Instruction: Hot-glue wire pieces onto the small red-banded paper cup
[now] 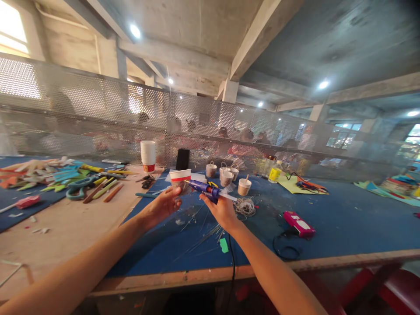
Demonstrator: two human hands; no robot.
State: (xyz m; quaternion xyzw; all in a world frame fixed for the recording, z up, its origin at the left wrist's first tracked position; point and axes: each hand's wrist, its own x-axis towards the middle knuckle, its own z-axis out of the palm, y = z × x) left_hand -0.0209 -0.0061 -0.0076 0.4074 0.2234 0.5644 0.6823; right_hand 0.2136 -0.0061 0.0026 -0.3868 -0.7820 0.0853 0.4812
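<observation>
My left hand (163,204) is closed around a paper cup (180,175), white with a red band. The cup's lower part looks brownish and wrapped, partly hidden by my fingers. In my right hand (225,213) is a blue hot glue gun (206,190), its nozzle pointing left and meeting the cup's side. A clear glue stick seems to jut from the gun's back. Just right of my right hand lies a tangle of twine (246,207). Beyond the gun stand several small twine-wrapped cups (226,177), some with handles.
A cup stack (148,155) and a black phone (183,159) stand at the back. Scissors (78,187) and coloured strips (42,173) lie left. To the right are a yellow-labelled bottle (274,172) and a pink box (299,224). A cord (232,258) hangs over the table edge.
</observation>
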